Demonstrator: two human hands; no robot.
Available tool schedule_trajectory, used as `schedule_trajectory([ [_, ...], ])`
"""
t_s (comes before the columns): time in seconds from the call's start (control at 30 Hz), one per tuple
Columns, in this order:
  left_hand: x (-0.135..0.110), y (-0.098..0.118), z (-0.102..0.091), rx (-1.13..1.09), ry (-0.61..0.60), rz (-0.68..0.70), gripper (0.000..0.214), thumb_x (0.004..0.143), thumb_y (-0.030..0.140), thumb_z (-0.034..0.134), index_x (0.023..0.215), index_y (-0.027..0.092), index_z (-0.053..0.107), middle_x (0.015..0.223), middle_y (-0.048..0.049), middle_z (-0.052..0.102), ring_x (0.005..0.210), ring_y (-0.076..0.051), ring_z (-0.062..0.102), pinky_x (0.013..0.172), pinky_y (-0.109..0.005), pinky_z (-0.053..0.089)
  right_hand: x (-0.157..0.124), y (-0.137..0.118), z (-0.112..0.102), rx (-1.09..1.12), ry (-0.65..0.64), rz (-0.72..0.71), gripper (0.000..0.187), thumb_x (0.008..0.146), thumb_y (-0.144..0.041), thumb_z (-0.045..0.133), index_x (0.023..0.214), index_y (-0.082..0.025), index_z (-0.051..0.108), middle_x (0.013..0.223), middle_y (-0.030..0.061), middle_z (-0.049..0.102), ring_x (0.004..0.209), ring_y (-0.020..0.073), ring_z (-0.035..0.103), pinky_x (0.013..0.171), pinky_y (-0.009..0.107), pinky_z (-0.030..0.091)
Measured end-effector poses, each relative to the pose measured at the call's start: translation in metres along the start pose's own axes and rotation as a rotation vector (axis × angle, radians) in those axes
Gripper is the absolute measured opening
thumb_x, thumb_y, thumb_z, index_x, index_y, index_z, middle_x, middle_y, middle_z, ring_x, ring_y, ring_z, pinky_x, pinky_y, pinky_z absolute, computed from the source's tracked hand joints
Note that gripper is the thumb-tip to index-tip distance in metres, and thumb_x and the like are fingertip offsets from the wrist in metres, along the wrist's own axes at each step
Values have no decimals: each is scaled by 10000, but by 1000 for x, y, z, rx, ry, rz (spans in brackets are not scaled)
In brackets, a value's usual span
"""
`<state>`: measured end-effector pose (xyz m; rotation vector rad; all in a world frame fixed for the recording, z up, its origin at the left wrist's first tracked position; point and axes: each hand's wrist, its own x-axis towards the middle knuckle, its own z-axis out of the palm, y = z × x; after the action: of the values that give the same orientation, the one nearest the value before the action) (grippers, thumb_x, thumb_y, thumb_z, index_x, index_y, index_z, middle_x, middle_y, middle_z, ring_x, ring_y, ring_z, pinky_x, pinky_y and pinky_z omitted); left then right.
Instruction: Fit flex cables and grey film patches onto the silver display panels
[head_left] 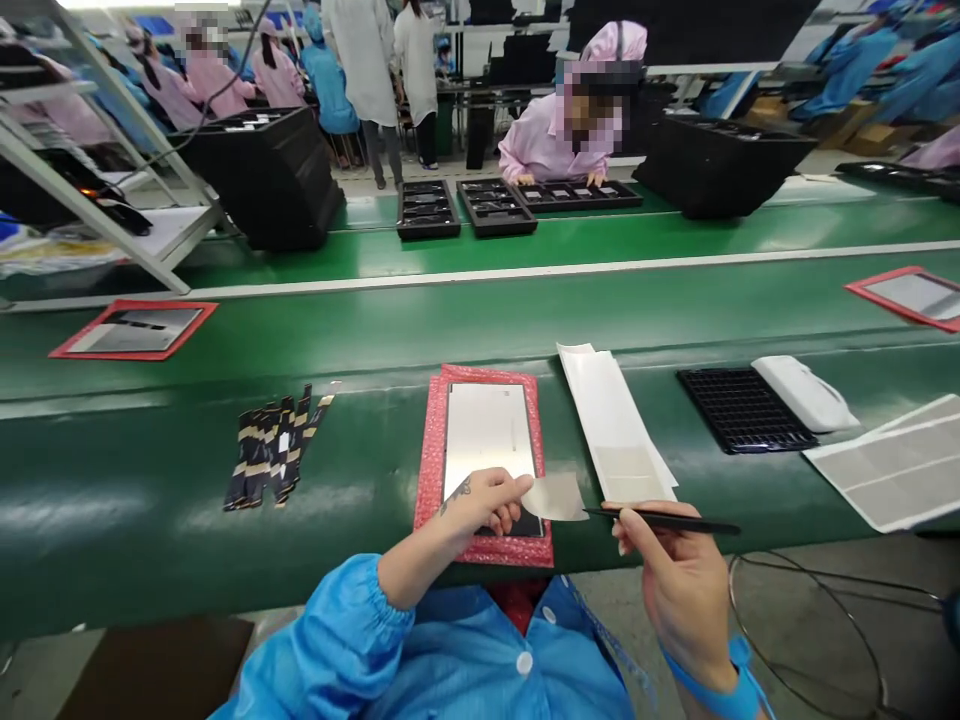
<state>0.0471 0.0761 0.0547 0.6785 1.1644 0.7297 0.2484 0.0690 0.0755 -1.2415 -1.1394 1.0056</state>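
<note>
Between the thumb and fingers of my left hand (487,502) is the left edge of a small thin grey-beige sticker (556,497). My right hand (679,575) is closed round black tweezers (679,520), whose tip meets the sticker's right edge. Under my left hand lies a flat silver panel (487,430) with a dark lower border, resting on pink bubble wrap (545,545). Just beyond the tweezers are long white backing sheets (611,410), with a grey-beige patch at the near end of the top one.
Dark flex strips (270,450) lie to the left. On the right are a black grid tray (742,410), a white packet (802,392) and a sticker sheet (900,460). Farther off, black trays (495,208) stand before a co-worker in pink (559,135). The green bench (360,560) ends near my body.
</note>
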Motion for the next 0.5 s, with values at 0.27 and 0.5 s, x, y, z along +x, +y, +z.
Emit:
schedule_trajectory([
  [0.27,-16,-7,-26,-171,-24,-34,380,495,435,768,601,143,548,557,-1,598,460,-73,530,444,-179,405,-20,3,18,18,-29,19,235,712,-407,754,799,-216,648,673,14,680,519,118,587,454,218,497],
  [0.5,-19,-17,-37,-114,-47,-18,501,558,584,735,623,97,633,584,-57,639,443,-88,548,421,-187,413,-31,-5,18,13,-36,-13,192,742,-380,735,808,-244,616,743,21,713,505,123,590,435,233,502],
])
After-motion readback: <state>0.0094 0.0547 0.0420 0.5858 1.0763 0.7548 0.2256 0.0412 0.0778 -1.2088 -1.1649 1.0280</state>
